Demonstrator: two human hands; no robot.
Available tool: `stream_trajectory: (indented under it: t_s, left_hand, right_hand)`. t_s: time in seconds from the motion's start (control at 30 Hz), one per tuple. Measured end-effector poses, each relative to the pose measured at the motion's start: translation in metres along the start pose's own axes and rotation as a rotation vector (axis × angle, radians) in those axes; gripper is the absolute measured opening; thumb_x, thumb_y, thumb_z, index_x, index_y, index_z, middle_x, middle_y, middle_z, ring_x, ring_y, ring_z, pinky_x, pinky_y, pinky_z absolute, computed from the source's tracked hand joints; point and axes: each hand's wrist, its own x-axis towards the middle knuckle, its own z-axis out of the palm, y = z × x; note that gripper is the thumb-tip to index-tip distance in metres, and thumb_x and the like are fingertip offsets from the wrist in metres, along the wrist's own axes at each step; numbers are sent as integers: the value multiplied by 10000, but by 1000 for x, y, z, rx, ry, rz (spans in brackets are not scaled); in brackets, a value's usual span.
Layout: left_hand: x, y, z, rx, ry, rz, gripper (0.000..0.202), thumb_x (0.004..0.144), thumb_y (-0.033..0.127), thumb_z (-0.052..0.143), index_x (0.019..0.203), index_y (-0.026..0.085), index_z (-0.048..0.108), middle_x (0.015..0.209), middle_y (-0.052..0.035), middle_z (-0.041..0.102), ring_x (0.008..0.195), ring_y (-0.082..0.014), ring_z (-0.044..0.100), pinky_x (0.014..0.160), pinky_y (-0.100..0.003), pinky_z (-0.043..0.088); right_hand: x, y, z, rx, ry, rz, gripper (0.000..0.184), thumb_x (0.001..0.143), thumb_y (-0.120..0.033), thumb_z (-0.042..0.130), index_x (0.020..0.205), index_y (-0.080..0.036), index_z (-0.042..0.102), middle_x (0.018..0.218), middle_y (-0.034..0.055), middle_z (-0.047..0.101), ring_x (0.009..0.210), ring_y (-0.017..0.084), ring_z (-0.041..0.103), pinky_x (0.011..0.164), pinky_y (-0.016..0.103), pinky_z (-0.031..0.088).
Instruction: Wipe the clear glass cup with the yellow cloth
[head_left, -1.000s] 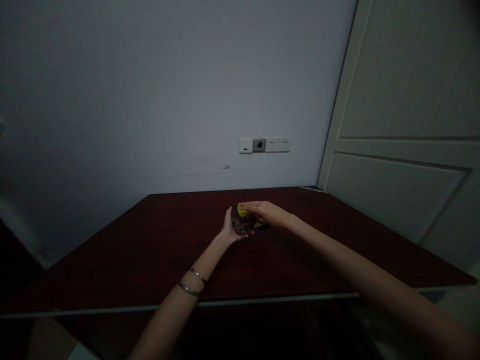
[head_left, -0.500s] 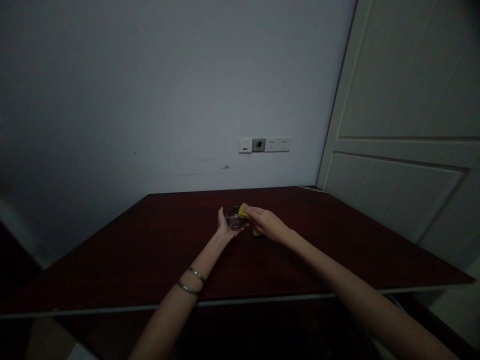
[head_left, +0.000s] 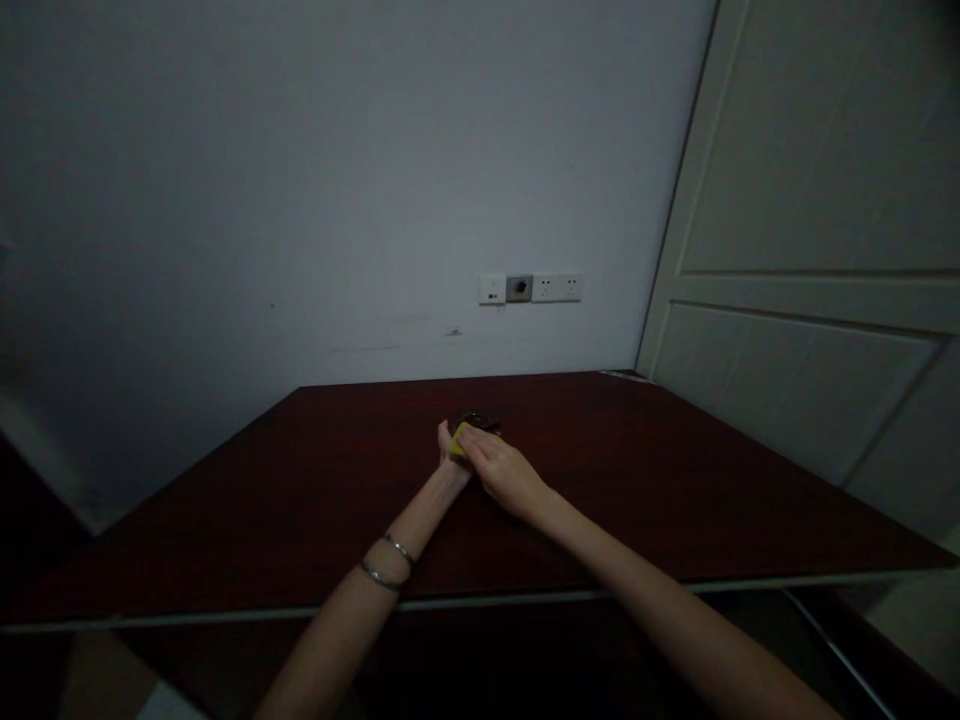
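On dark red table (head_left: 637, 480), yellow cloth (head_left: 459, 440), grey wall (head_left: 300, 180), white door (head_left: 817, 250)

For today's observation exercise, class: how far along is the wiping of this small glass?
Done: nothing visibly finished; the dim light hides whether the small glass is clean. In hand: the left hand holds it over the dark table while the right hand presses a yellow cloth against its near side. Left, probably: the far side, then setting cloth and glass down.
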Motion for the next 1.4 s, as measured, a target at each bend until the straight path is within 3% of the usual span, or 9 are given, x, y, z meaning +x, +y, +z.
stream_trajectory:
  t_s: [0.17, 0.3, 0.4, 0.47, 0.6, 0.73, 1.07, 1.23, 1.4]
  left_hand:
    - [-3, -2, 2, 24, -5, -41, 582, 755, 574, 251, 668, 103, 582, 631, -143, 606, 620, -255, 583, 631, -372, 457]
    - [2, 1, 5, 17, 141, 66, 454, 788, 490, 291, 641, 146, 550, 547, -70, 572, 525, -201, 558, 544, -321, 455]
    - [2, 5, 7, 140, 184, 2, 508, 779, 537, 264, 727, 133, 568, 586, -87, 590, 530, -223, 568, 498, -338, 453]
    - [1, 5, 8, 216, 179, -40, 556, 771, 572, 245, 784, 122, 571, 627, -106, 603, 558, -242, 576, 491, -357, 454]
    - [-1, 1, 8, 226, 176, -41, 536, 765, 577, 279, 822, 127, 564, 625, -88, 592, 568, -227, 571, 506, -352, 458]
    - [1, -3, 8, 200, 174, -32, 483, 766, 554, 297, 785, 150, 559, 596, -58, 581, 559, -206, 567, 521, -334, 461]
    - [3, 0, 3, 70, 116, 76, 356, 756, 464, 384, 691, 157, 551, 551, -25, 568, 478, -166, 544, 452, -257, 417]
    - [1, 5, 3, 50, 84, 56, 427, 772, 497, 343, 615, 147, 530, 511, -40, 553, 446, -169, 532, 441, -272, 427]
    - [-1, 8, 7, 128, 107, -22, 531, 774, 559, 297, 705, 108, 570, 539, -80, 572, 470, -196, 553, 437, -296, 443]
  right_hand:
    - [8, -6, -1, 103, -24, 18, 482, 740, -19, 403, 1218, -79, 415, 1235, 173, 491, 1163, 216, 448, 962, 357, 394]
    - [11, 21, -12, 234, 72, 155, 399, 798, -75, 369, 1182, -144, 449, 1146, 109, 566, 1070, 173, 525, 895, 314, 437]
    - [16, 45, -21, 209, 166, 303, 318, 842, -129, 343, 1121, -156, 494, 1102, 99, 588, 1020, 168, 551, 883, 305, 427]
    - [19, 54, -24, 174, 133, 354, 297, 845, -133, 343, 1091, -148, 508, 1074, 103, 598, 993, 169, 562, 858, 292, 427]
    - [25, 53, -19, 79, -74, 366, 296, 801, -81, 383, 1061, -135, 514, 1035, 116, 609, 951, 178, 569, 801, 275, 426]
    - [31, 41, -14, 24, -154, 321, 274, 773, -64, 415, 1015, -139, 518, 1002, 111, 609, 912, 182, 570, 762, 264, 420]
    - [24, 35, -5, 186, -80, 49, 393, 767, -70, 452, 1153, -145, 454, 1141, 127, 557, 1047, 185, 529, 860, 301, 422]
    - [10, 35, -15, 216, -114, -105, 454, 767, -34, 415, 1206, -150, 438, 1209, 117, 527, 1134, 171, 477, 943, 315, 397]
    - [-10, 42, -34, 144, -162, -141, 450, 758, -7, 401, 1184, -130, 475, 1249, 132, 493, 1173, 169, 440, 982, 331, 371]
